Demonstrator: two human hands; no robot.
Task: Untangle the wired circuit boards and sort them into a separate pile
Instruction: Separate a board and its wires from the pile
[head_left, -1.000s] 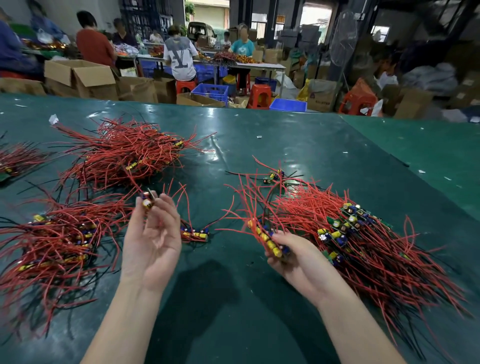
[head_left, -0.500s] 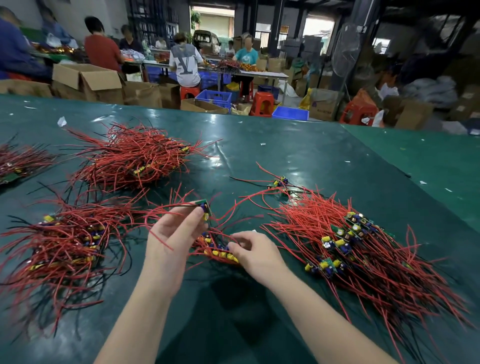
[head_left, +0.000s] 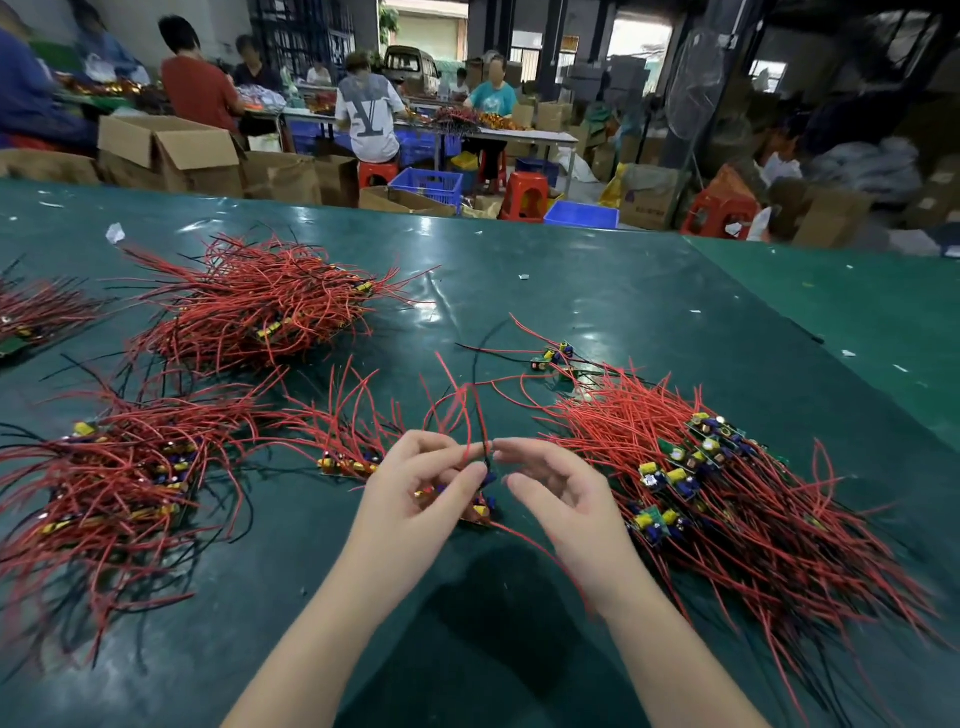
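Observation:
My left hand (head_left: 415, 493) grips a small cluster of circuit boards (head_left: 480, 512) with red wires rising from it, just above the green table (head_left: 519, 291). My right hand (head_left: 561, 499) is beside it, fingers loosely curled, its fingertips at the red and black wires (head_left: 475, 415) near my left fingers; I cannot tell whether it pinches them. A big tangled pile of wired boards (head_left: 727, 493) lies to the right. A sorted pile (head_left: 114, 483) lies at the left. A few boards (head_left: 343, 462) lie between them.
Another red wire heap (head_left: 260, 306) sits at the back left, and a further one (head_left: 31, 317) at the left edge. A loose board (head_left: 553, 358) lies behind the right pile. Beyond the table are cardboard boxes (head_left: 166, 150), stools, blue crates and seated workers.
My hands have come together at the table's middle. The left hand now holds the boards that the right hand brought over, and the right hand has opened beside the wires.

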